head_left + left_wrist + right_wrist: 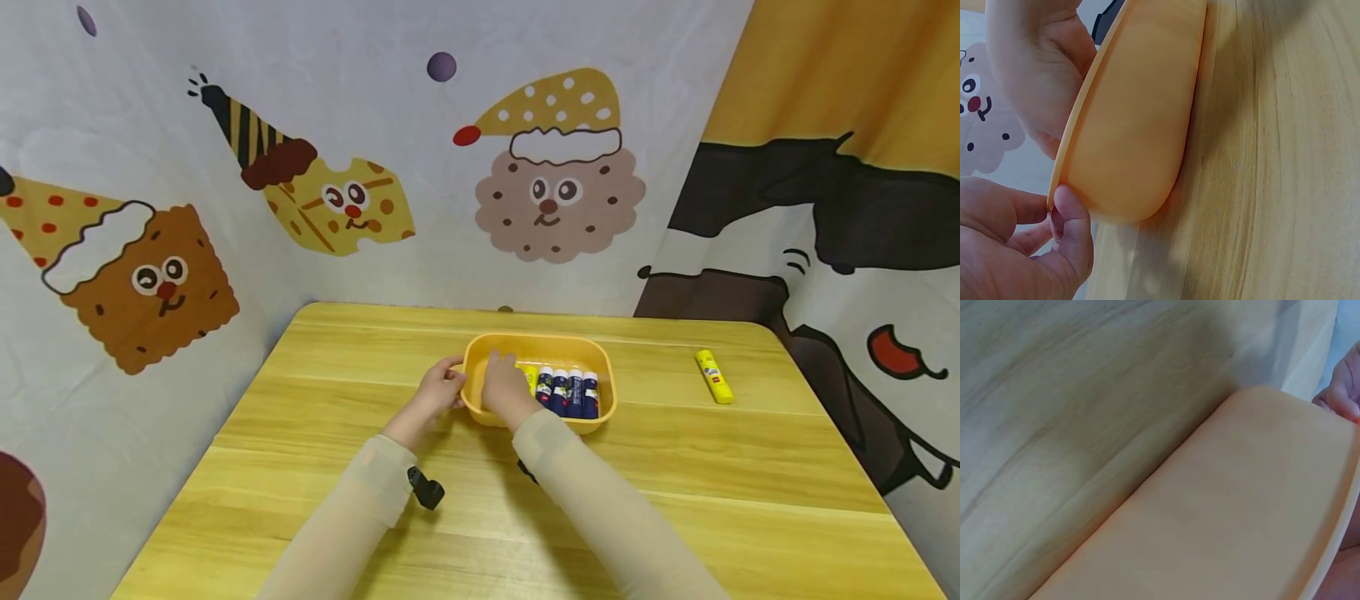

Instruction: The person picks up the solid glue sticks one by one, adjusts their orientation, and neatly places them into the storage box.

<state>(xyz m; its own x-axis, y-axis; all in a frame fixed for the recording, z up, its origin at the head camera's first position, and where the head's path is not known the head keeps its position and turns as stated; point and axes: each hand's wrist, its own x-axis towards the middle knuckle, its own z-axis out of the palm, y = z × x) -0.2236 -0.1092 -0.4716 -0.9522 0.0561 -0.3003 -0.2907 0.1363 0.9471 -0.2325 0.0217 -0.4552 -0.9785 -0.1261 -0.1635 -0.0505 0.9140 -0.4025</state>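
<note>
My left hand (439, 388) pinches the left rim of a yellow-orange plastic box (540, 339) between thumb and fingers; the left wrist view shows this grip close up. My right hand (507, 390) reaches down inside the box at its left part. Right beside it lies a yellow glue stick (531, 377), partly covered by the hand. Several dark blue glue sticks with white caps (575, 395) lie side by side in the box's right part. Whether the right fingers hold anything I cannot tell; the box wall hides them in the right wrist view.
Another yellow glue stick (714, 377) lies on the wooden table (675, 517), to the right of the box. A cloth with cartoon prints (442, 275) hangs behind the table's far edge and along its left side.
</note>
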